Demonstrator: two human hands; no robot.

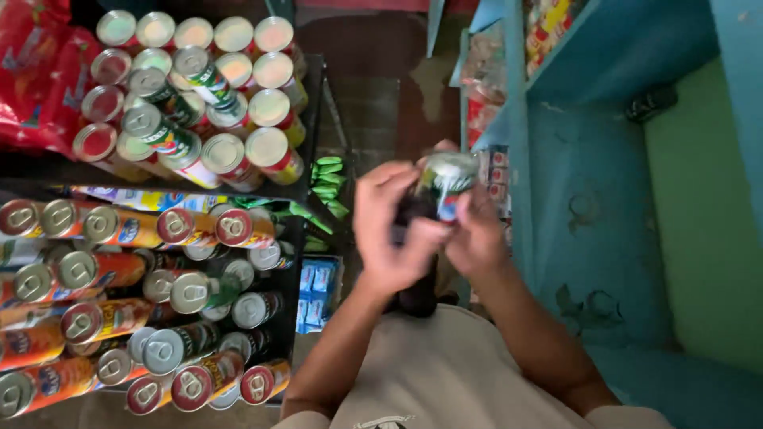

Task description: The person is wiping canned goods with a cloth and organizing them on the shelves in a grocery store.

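At the far left of the frame, the racks [314, 95] are packed with canned goods: short tins with plain lids [238, 71] in the upper left, and long drink cans with pull-tab ends [103, 226] lying on their sides below them, stacked several deep. Red plastic packs [36, 71] crowd the top left corner.

Moving toward the centre, your left hand [389, 230] has its fingers curled and pressed together around the front of the can [447, 184], which sits just right of the middle of the frame, held up between both hands. A dark thing [417, 298] hangs below the hands, too blurred to name.

The can looks like thin metal with a glossy printed wrap: stiff enough along the rims, but I'd judge the side wall to be slick and easy to dent, and fairly heavy if full. Take hold around the middle of the body with the thumb opposite the fingers, or brace the top and bottom rims.

Your right hand [477, 238] cups the can from the right and below, fingers closed against it. Farther right stand the blue shelves [556, 79] and a green wall [699, 222].
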